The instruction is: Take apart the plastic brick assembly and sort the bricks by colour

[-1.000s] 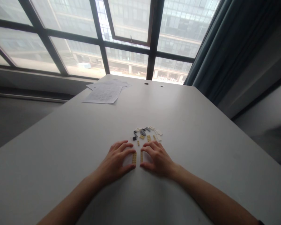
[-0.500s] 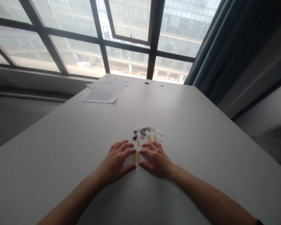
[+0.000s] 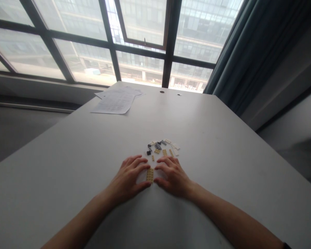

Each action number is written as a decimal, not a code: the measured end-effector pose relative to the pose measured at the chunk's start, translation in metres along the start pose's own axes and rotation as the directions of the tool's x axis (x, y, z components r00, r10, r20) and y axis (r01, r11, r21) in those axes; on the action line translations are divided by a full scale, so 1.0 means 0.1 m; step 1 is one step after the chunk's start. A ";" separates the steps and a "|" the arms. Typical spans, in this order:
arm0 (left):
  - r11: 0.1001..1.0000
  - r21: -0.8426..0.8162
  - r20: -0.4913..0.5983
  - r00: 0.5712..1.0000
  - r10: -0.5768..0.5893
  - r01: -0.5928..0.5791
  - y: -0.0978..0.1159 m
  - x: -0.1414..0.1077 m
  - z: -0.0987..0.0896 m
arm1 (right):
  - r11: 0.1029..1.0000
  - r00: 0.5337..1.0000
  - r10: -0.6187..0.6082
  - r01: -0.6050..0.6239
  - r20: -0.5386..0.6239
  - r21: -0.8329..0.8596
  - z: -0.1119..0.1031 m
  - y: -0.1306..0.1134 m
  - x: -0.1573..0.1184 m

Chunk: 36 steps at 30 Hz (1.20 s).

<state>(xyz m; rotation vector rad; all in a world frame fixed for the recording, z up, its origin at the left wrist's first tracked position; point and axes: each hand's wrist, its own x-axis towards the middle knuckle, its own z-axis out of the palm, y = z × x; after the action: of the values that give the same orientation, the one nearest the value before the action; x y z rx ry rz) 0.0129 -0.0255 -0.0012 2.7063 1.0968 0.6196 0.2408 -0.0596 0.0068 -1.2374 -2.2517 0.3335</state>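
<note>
Two narrow tan building-brick plates lie side by side on the white table, their long edges together. My left hand rests to their left, its thumb at the near end and its index finger at the far end of the left plate. My right hand lies on the other side, thumb and fingers curved and apart. Its fingertips are beside the right plate's edge; whether they touch it I cannot tell. Just beyond my fingertips lies a small tan plate.
Behind my hands is a loose cluster of building bricks: grey pieces, a black piece, white pieces and tan plates. Printed papers lie at the table's far left. A window and a dark curtain stand beyond.
The gap between the two tan plates has closed; the right one has moved left against the other. My hands have hardly moved.
</note>
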 end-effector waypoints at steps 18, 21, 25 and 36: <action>0.998 0.060 0.032 0.999 0.032 -0.034 0.08 0.04 0.00 | 0.971 0.970 0.218 -0.205 0.106 -0.123 -0.41 0.75 0.16; 0.998 0.056 0.028 0.999 0.024 -0.026 0.09 0.04 -0.01 | 0.973 0.969 0.204 -0.184 0.141 -0.138 -0.39 0.78 0.20; 0.998 0.054 0.011 0.999 0.039 -0.040 0.09 0.04 0.00 | 0.980 0.975 0.187 -0.176 0.122 -0.094 -0.41 0.81 0.22; 0.994 0.032 -0.216 0.970 0.110 -0.105 0.12 0.08 -0.04 | -0.118 0.914 0.311 -0.236 0.261 0.965 -0.36 0.12 0.13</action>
<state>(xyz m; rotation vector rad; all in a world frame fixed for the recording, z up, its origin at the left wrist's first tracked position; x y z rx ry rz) 0.0238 -0.0289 0.0084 2.7817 1.0114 0.9473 0.2637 -0.0440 0.0352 -0.6875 -0.8775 1.7535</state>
